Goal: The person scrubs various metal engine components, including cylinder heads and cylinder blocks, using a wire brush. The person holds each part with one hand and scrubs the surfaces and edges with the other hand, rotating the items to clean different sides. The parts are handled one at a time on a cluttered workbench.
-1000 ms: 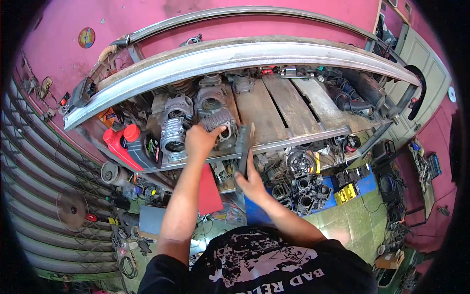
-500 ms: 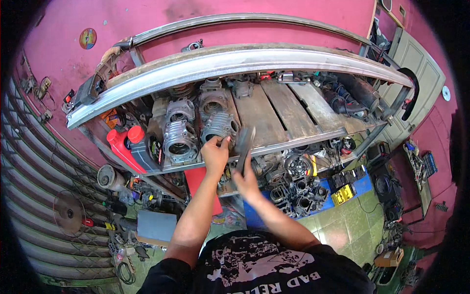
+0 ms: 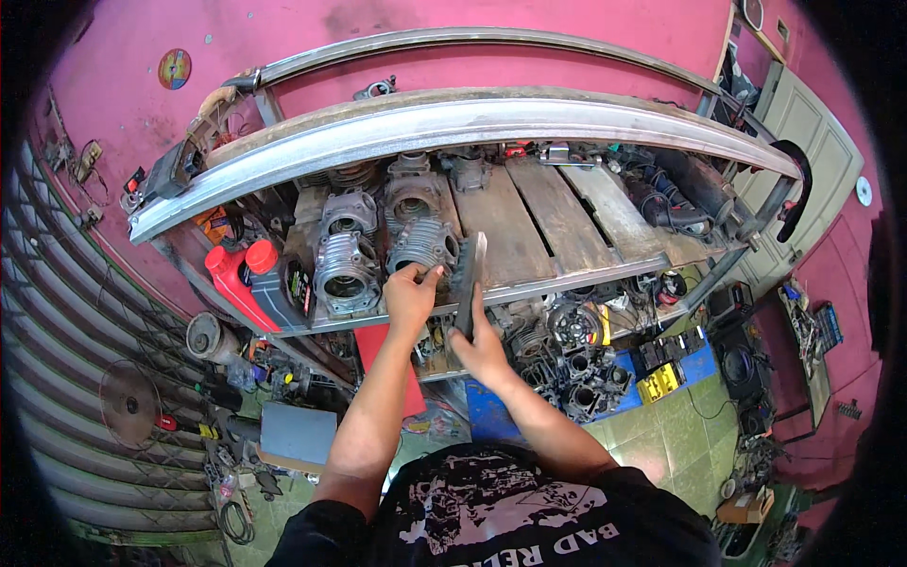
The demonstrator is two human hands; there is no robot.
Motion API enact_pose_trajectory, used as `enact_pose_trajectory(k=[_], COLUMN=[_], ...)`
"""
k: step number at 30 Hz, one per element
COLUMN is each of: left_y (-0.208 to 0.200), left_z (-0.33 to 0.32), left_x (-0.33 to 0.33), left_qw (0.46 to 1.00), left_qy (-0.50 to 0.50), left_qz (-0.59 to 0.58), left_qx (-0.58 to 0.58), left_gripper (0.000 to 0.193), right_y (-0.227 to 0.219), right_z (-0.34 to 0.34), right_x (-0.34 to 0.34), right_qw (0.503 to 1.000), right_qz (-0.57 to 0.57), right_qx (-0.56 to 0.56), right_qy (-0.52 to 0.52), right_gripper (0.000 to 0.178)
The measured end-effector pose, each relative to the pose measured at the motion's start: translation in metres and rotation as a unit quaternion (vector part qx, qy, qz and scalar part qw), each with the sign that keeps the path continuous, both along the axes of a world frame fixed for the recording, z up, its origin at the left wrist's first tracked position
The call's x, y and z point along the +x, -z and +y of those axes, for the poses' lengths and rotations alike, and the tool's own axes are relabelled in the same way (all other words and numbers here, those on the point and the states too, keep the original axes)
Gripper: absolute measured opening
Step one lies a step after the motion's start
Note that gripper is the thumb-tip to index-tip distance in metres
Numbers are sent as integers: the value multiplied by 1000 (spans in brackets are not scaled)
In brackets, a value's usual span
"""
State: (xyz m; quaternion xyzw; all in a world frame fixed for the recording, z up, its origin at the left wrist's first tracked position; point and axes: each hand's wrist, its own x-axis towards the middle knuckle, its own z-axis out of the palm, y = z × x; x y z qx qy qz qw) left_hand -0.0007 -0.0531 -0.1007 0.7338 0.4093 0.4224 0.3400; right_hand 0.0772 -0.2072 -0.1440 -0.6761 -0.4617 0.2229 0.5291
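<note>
On the shelf's front edge lies a finned metal engine cylinder (image 3: 422,242). My left hand (image 3: 410,299) is closed on its near edge, thumb and fingers pinching the rim by the bore. In my right hand (image 3: 483,352) is a long, dark brush (image 3: 475,274), gripped near its lower end and held nearly upright. Its bristle side faces left, right beside the cylinder's right flank; whether the bristles touch the metal I cannot tell. A second cylinder (image 3: 348,272), paler grey with an open bore, stands just left of the first.
Wooden planks (image 3: 501,223) form the shelf top, under a metal rail (image 3: 453,121). Red and black oil bottles (image 3: 231,282) stand at the shelf's left end. Dark machine parts (image 3: 675,194) lie at its right. Below are several engine parts (image 3: 586,373) on a blue sheet.
The brush has swung slightly from a right-leaning, blurred position to a more upright one by the cylinder. My left hand stays on the cylinder's edge.
</note>
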Motion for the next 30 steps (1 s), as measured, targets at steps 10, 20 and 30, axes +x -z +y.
enact_pose_trajectory(k=[10,20,30], left_y=[12,29,45], left_z=[-4,-71,-48], left_x=[3,4,-26], left_qw=[998,961,928], left_qy=[-29,-69,-89], left_qz=[-46,198,249], left_qx=[22,179,262], left_gripper=[32,78,51], right_y=[-22,-75,-62], right_z=[-62,-17,4], right_x=[20,157,186], right_qw=[993,907,873], right_qz=[18,-394,-452], right_qx=[-1,-145,-180], right_qy=[-118,33,-6], right_gripper=[99,82,63])
